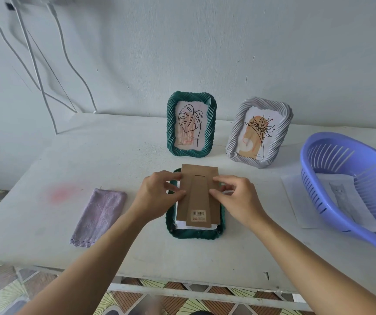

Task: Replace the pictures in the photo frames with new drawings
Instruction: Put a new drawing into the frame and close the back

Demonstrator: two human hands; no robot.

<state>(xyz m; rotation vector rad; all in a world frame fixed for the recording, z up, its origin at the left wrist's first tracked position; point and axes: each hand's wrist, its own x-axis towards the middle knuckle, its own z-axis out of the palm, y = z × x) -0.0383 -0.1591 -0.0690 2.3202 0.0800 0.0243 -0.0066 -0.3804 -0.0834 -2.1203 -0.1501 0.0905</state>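
A dark green twisted frame (193, 235) lies face down on the white table (137, 258), in the middle. Over it sits its brown cardboard backing board (201, 178), shifted toward the far end, with a barcode sticker near its close edge; white paper shows under the board. My left hand (157, 194) pinches the board's left edge and my right hand (237, 198) pinches its right edge. Behind stand a second green frame (171, 133) with a leaf drawing and a grey-white frame (280, 142) with a plant drawing.
A lilac cloth (98, 214) lies folded to the left. A purple plastic basket (350, 192) at the right holds paper sheets with a grey drawing (341, 196). More paper (296, 201) pokes out under it. White cables (46, 64) hang on the wall at the left.
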